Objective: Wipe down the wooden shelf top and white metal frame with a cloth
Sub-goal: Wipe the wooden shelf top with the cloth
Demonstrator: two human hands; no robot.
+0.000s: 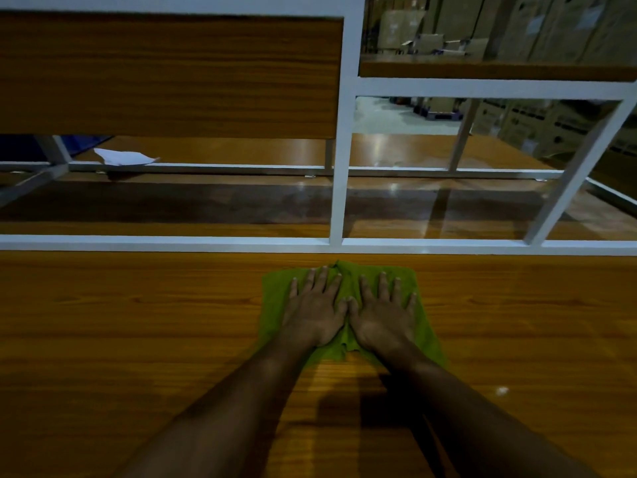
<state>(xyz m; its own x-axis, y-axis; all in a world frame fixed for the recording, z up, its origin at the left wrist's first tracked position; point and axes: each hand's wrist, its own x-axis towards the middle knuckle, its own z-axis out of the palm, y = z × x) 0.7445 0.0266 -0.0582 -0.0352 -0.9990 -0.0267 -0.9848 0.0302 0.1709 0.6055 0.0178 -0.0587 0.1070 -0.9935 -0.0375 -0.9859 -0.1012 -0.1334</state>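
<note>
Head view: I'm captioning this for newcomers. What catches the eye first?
The bright green cloth, spread flat on the wooden shelf top just below centre, with the left hand and right hand pressed side by side on it, fingers straight. Behind it, the white metal frame runs across and up.

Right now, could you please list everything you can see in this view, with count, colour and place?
cloth: one, green, spread on the shelf top near its far edge, under both hands
shelf top: one, brown wood, fills the near half of the view
frame: one, white metal, rail along the shelf top's far edge, with uprights rising from it
panel: one, brown wood, upper left
sheet: one, white, far left beyond the frame; material unclear
boxes: several, brown cardboard, background upper right
left hand: one, flat on the cloth, fingers straight
right hand: one, flat on the cloth beside the left hand
</note>
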